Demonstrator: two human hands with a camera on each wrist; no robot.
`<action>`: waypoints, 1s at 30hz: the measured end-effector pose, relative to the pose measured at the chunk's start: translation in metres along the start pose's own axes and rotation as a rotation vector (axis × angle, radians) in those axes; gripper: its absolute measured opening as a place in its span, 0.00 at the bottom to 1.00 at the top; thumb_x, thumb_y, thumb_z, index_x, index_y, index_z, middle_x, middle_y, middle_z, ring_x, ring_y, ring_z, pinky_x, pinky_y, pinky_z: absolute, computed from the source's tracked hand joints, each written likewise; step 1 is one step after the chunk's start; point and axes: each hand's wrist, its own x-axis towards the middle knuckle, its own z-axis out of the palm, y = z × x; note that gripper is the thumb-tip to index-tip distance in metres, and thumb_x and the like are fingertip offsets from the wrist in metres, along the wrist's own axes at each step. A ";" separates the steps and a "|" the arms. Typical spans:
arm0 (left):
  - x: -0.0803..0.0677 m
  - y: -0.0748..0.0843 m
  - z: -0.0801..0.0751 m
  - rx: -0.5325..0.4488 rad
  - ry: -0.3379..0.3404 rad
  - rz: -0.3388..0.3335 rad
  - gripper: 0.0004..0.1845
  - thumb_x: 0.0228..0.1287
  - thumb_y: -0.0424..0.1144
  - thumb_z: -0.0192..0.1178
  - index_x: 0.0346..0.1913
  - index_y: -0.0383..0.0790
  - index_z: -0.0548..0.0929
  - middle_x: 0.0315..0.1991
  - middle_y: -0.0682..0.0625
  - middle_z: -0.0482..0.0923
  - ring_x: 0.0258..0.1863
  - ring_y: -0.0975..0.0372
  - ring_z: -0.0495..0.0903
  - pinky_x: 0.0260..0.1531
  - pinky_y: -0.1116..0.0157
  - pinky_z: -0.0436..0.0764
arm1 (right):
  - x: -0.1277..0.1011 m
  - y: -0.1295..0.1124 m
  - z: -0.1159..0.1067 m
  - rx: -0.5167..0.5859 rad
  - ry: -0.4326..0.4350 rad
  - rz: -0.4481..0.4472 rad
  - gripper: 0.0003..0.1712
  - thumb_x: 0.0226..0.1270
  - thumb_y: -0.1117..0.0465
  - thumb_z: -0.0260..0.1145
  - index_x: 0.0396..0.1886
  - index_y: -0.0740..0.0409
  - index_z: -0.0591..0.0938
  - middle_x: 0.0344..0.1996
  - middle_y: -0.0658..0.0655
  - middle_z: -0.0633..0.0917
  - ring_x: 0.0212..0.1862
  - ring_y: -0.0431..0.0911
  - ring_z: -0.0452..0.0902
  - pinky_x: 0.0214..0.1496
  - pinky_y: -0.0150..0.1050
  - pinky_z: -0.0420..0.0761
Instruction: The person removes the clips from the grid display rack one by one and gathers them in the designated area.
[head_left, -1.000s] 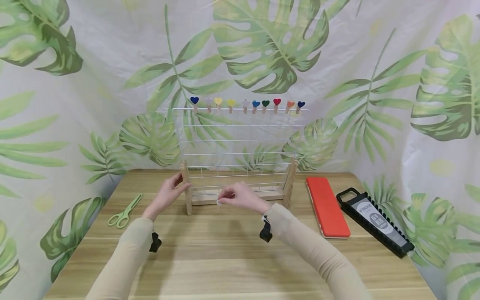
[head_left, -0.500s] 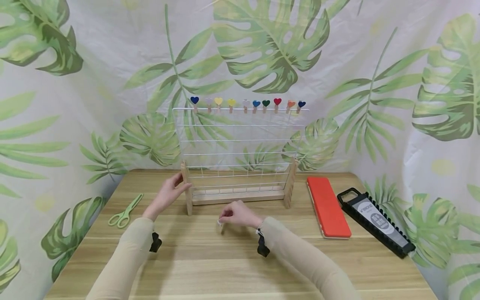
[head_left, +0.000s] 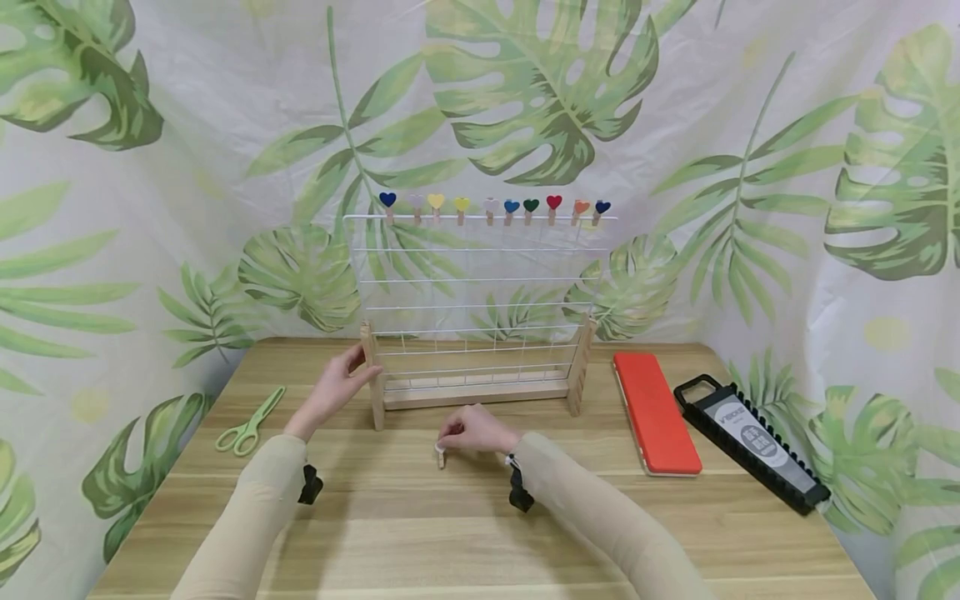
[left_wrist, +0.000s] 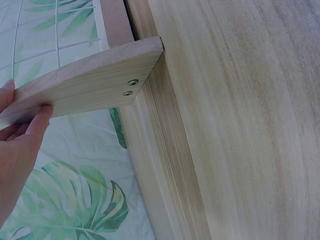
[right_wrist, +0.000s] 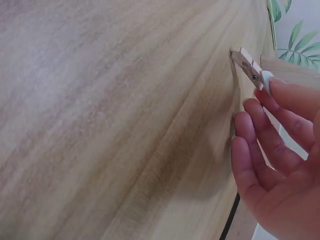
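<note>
Left hand (head_left: 339,390) grips the white wire grid rack's wooden leg (head_left: 371,375); right hand (head_left: 474,431) pinches a small wooden white-headed clothespin (head_left: 440,454) touching the table (head_left: 420,517). Best released gently, flat.

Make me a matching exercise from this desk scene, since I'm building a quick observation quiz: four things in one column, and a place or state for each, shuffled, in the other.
Things
1. small clothespin
2. wooden rack post
3. green scissors
4. red case

Places or states
A. lying at the table's left edge, untouched
B. pinched by the right hand, tip on the table
C. lying flat right of the rack
D. gripped by the left hand

Pairs: 1-B, 2-D, 3-A, 4-C
</note>
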 end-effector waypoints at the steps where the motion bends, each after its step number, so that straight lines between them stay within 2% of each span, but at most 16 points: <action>1: 0.000 0.000 0.000 0.003 -0.003 0.000 0.36 0.74 0.40 0.56 0.75 0.24 0.55 0.72 0.25 0.59 0.73 0.36 0.59 0.70 0.41 0.66 | 0.001 0.001 0.001 -0.001 -0.003 0.003 0.06 0.67 0.57 0.69 0.35 0.54 0.89 0.34 0.50 0.90 0.29 0.28 0.74 0.34 0.21 0.75; 8: 0.002 -0.004 0.002 0.016 -0.013 -0.020 0.35 0.75 0.37 0.54 0.75 0.22 0.53 0.72 0.24 0.57 0.73 0.34 0.57 0.70 0.39 0.65 | 0.004 0.004 0.005 0.014 -0.002 0.028 0.06 0.68 0.58 0.69 0.35 0.54 0.89 0.33 0.49 0.90 0.27 0.30 0.71 0.30 0.21 0.71; 17: 0.001 0.000 0.000 0.010 -0.005 -0.009 0.36 0.75 0.40 0.56 0.75 0.24 0.55 0.72 0.25 0.59 0.73 0.35 0.59 0.70 0.41 0.66 | 0.003 0.003 0.001 0.018 0.000 -0.024 0.05 0.67 0.61 0.68 0.34 0.55 0.89 0.30 0.45 0.89 0.26 0.30 0.71 0.29 0.21 0.72; 22: 0.000 0.001 0.000 -0.003 -0.002 -0.009 0.35 0.74 0.40 0.56 0.74 0.24 0.55 0.72 0.26 0.59 0.73 0.36 0.59 0.70 0.41 0.66 | 0.005 0.005 0.001 0.033 0.005 0.020 0.05 0.67 0.60 0.69 0.35 0.55 0.89 0.33 0.50 0.91 0.27 0.31 0.72 0.29 0.21 0.72; 25: 0.000 0.000 0.000 -0.003 -0.002 -0.009 0.35 0.74 0.40 0.56 0.75 0.24 0.55 0.72 0.26 0.60 0.73 0.36 0.59 0.70 0.41 0.66 | 0.006 0.004 -0.005 0.018 0.019 -0.008 0.06 0.67 0.60 0.69 0.36 0.56 0.89 0.34 0.54 0.91 0.28 0.31 0.74 0.31 0.21 0.73; 30: 0.001 0.000 0.000 -0.009 0.002 -0.009 0.34 0.74 0.37 0.56 0.74 0.24 0.55 0.72 0.25 0.60 0.73 0.36 0.59 0.70 0.41 0.67 | 0.005 -0.007 -0.030 0.015 0.049 -0.063 0.07 0.68 0.60 0.67 0.39 0.58 0.88 0.36 0.55 0.90 0.32 0.32 0.76 0.35 0.23 0.77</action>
